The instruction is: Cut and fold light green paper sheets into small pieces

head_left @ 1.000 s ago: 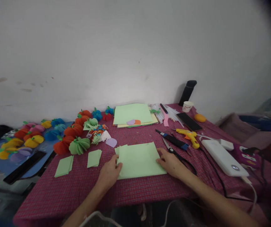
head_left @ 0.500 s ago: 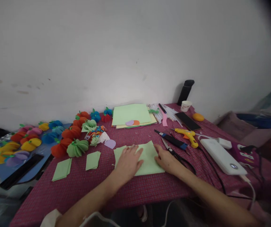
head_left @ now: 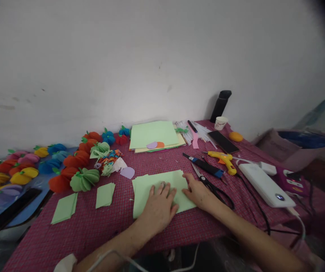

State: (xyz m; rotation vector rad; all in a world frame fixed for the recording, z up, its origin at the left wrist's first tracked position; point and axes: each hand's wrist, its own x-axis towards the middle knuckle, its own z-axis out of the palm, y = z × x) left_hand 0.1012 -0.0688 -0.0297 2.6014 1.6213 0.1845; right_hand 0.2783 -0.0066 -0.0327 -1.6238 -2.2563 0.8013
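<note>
A light green sheet of paper point(head_left: 145, 189) lies near the table's front edge, with slightly offset layers showing at its upper left. My left hand point(head_left: 160, 207) rests on its middle, palm down with the fingers spread. At the sheet's right edge is my right hand point(head_left: 200, 192), its thumb and forefinger apart and touching the paper; its other fingers are partly hidden. Black-handled scissors point(head_left: 207, 183) lie just beyond my right hand. To the left of the sheet are two small stacks of cut green paper, a nearer one point(head_left: 105, 195) and a farther one point(head_left: 64, 208).
Paper pumpkins point(head_left: 85, 179) and scraps point(head_left: 110, 162) fill the left side. Larger coloured sheets point(head_left: 153, 134) lie by the wall. A blue-black cutter point(head_left: 207, 167), yellow glue gun point(head_left: 224, 160), phone point(head_left: 224, 141), white power bank point(head_left: 264, 185), paper cup point(head_left: 221, 122) and cables occupy the right.
My left hand has slid across the sheet toward me and to the right. The sheet's far edge looks straighter and flatter. My right hand stays at the right edge. The view has shifted slightly.
</note>
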